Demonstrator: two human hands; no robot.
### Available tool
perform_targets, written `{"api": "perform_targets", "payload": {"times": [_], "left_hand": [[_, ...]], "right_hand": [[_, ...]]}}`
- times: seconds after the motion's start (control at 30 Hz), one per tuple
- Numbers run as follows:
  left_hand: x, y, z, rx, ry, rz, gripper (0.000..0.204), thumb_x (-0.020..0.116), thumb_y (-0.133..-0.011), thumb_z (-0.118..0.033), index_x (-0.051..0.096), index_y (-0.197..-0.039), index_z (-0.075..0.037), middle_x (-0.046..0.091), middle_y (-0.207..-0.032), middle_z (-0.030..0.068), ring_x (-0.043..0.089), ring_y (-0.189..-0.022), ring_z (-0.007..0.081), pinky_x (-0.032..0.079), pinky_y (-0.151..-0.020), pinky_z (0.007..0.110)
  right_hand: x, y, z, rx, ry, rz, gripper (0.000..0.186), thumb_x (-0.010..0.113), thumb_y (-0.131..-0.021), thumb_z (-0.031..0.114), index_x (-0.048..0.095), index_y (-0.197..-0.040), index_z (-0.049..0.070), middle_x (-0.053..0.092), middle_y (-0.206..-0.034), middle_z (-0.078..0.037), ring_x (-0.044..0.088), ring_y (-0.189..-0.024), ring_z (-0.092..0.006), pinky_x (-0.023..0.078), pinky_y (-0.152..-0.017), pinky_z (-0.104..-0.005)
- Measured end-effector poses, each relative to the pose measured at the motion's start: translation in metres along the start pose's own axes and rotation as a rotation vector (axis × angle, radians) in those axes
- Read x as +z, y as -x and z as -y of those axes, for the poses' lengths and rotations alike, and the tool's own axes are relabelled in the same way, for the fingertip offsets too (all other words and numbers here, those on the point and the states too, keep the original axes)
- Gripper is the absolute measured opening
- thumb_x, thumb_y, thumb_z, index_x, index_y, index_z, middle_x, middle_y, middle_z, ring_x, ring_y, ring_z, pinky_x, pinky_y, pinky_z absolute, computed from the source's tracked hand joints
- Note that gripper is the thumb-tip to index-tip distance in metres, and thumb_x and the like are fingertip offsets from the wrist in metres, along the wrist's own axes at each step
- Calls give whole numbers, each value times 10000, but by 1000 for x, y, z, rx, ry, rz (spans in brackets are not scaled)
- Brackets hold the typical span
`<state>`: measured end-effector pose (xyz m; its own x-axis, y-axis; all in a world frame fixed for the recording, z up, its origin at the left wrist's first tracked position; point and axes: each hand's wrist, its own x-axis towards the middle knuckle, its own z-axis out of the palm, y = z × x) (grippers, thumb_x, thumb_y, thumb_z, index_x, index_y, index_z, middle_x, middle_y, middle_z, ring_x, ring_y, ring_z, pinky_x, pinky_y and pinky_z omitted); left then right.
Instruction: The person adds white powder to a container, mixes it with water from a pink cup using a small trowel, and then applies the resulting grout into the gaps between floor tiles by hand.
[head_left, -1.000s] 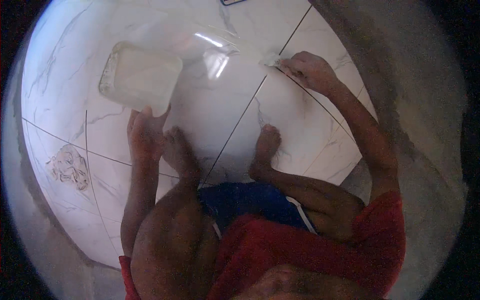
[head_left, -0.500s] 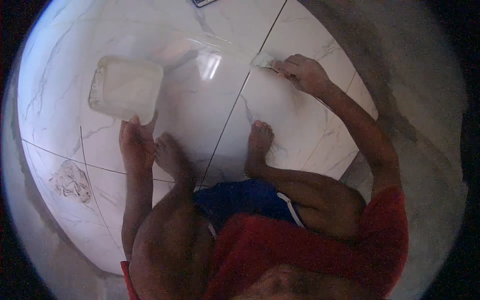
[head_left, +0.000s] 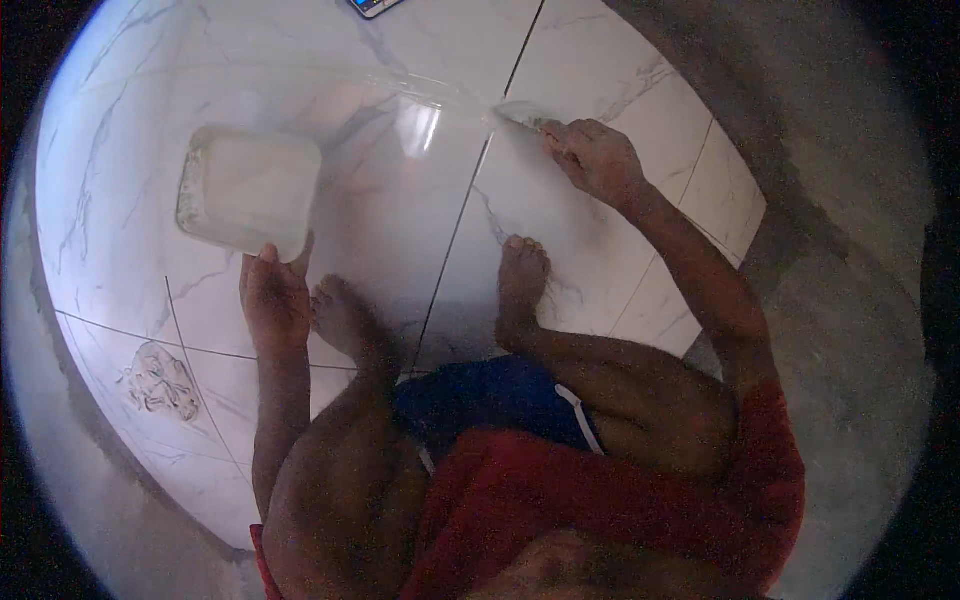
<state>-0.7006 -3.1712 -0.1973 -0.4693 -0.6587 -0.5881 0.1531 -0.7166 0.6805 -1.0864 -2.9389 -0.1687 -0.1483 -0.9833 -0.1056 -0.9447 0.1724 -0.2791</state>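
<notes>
My left hand (head_left: 275, 300) grips the near rim of a squarish whitish plastic tub (head_left: 250, 190), with the thumb over the edge. Pale residue clings to the tub's left inner wall. My right hand (head_left: 598, 160) is closed round the handle of a flat-bladed tool, apparently a putty knife (head_left: 522, 116). Its blade reaches to the joint between the white marbled tiles, where a pale wet-looking streak (head_left: 430, 92) runs leftward. Whether the blade touches the floor is hard to tell.
A crumpled whitish piece, maybe a rag or bag (head_left: 162, 382), lies on the tiles (head_left: 400, 220) at left. A phone (head_left: 372, 6) shows at the top edge. My bare feet (head_left: 524, 270) stand between my hands. Rough grey floor (head_left: 850, 330) borders the tiles at right.
The view has shifted a little, showing more of the phone. My right hand has drawn slightly right from the tile corner, with the blade tilted differently. My left hand still holds the tub.
</notes>
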Motion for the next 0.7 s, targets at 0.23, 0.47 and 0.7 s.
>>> {"api": "perform_targets", "payload": {"times": [0.23, 0.47, 0.7], "left_hand": [[15, 3, -10, 23, 158, 94, 464, 489, -978, -144, 357, -1372, 64, 430, -1430, 220, 471, -1301, 324, 360, -1144, 546], [16, 2, -7, -68, 193, 30, 516, 523, -938, -64, 311, -1388, 75, 467, -1360, 200, 514, -1250, 336, 347, -1133, 577], [-15, -1, 7, -42, 101, 65, 481, 499, -965, -134, 348, -1369, 78, 412, -1438, 227, 449, -1322, 344, 337, -1151, 565]], "right_hand": [[5, -23, 28, 346, -63, 95, 266, 627, -916, 254, 639, -1098, 61, 677, -824, -155, 676, -727, -317, 544, -662, -425], [21, -13, 44, 293, -57, 40, 285, 618, -914, 266, 624, -1115, 65, 669, -784, -150, 668, -681, -316, 539, -613, -432], [31, -2, 60, 114, 23, 76, 306, 645, -898, 251, 614, -1109, 32, 659, -732, -124, 668, -669, -291, 547, -595, -416]]}}
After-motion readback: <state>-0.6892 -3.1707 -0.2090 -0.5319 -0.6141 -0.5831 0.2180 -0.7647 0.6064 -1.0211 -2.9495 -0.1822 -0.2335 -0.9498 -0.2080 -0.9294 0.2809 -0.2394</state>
